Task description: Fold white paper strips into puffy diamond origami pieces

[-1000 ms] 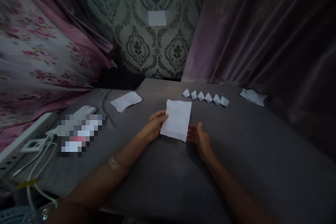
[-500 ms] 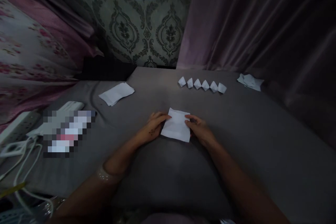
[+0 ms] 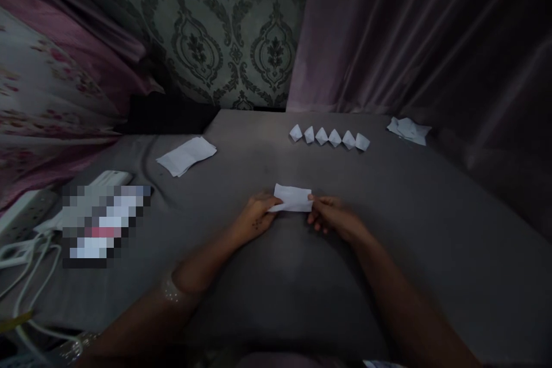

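Note:
Between my two hands is a small white sheet of paper (image 3: 294,198), folded over into a narrow strip. My left hand (image 3: 257,215) grips its left end, thumb on top and the other fingers partly hidden. At the right end, my right hand (image 3: 334,215) pinches the paper between thumb and forefinger, with its other fingers curled below. Beyond the hands, several small folded white paper shapes (image 3: 334,138) stand in a row on the grey cloth surface (image 3: 267,287).
A stack of white paper sheets (image 3: 187,156) lies at the left, and more crumpled paper pieces (image 3: 409,130) at the far right. A blurred-out phone (image 3: 107,224), a power strip (image 3: 28,215) and white cables (image 3: 54,264) are on the left side. Curtains (image 3: 357,34) hang behind.
The paper in my hands has gone from a nearly square sheet to a narrower folded strip. My right hand has turned, its fingers now curled under the paper's right end. The view has shifted slightly.

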Tool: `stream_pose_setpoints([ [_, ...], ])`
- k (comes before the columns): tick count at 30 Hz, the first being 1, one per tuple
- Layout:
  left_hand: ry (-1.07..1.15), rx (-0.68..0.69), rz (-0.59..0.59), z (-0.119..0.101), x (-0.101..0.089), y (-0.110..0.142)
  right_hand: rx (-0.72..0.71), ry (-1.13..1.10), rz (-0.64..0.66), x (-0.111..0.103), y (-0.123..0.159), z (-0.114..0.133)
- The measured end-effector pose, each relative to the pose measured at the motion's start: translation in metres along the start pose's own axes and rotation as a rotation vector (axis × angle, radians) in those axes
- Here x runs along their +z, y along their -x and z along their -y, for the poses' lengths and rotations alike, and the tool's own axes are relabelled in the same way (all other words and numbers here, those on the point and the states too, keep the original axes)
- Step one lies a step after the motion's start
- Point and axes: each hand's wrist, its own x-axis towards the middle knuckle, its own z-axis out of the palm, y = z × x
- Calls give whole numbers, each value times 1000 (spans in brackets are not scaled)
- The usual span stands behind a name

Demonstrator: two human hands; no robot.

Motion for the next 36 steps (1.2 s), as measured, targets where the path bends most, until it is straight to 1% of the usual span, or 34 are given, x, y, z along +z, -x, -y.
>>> stream_pose_setpoints([
  [1,11,-83,-21,-3,0,-3,27,47,4,-3,0,1],
  [3,53,-226,-35,-8,-2,-11,53,150,-38,-8,0,3],
  [5,98,-299,-1,-10,-4,-19,-8,260,-128,-13,1,7],
  [8,96,-309,45,-10,-5,-27,-176,475,-294,-18,5,9],
  [10,49,-304,35,-8,-3,-30,-302,602,-403,-16,9,7],
  [12,1,-302,3,-5,2,-30,-445,684,-447,-10,12,3],
  [13,-16,-301,-13,-3,5,-29,-525,713,-430,-5,13,0],
  [15,-51,-291,-60,-1,10,-28,-686,777,-346,6,14,-7],
  [17,-132,-244,-154,0,14,-27,-811,822,-238,18,14,-14],
  [18,-191,-199,-205,0,16,-27,-849,848,-187,24,14,-17],
  [19,-254,-140,-243,0,17,-26,-866,875,-142,29,15,-20],
  [20,-307,-73,-251,-1,19,-25,-865,903,-115,33,16,-23],
  [21,-340,-6,-224,0,21,-23,-857,930,-96,36,17,-24],
  [23,-346,104,-103,2,25,-20,-827,979,-75,40,20,-26],
  [25,-325,152,15,6,29,-16,-798,1021,-65,43,23,-27],
  [26,-328,148,51,9,30,-15,-781,1039,-70,44,24,-28],
  [28,-364,102,77,12,30,-12,-745,1064,-107,44,24,-29],
  [32,-428,5,65,12,24,-7,-649,1097,-207,40,20,-25],
  [34,-428,-25,60,12,21,-6,-615,1125,-229,35,17,-19],
  [36,-422,-56,59,12,19,-5,-622,1164,-231,28,14,-11],
])
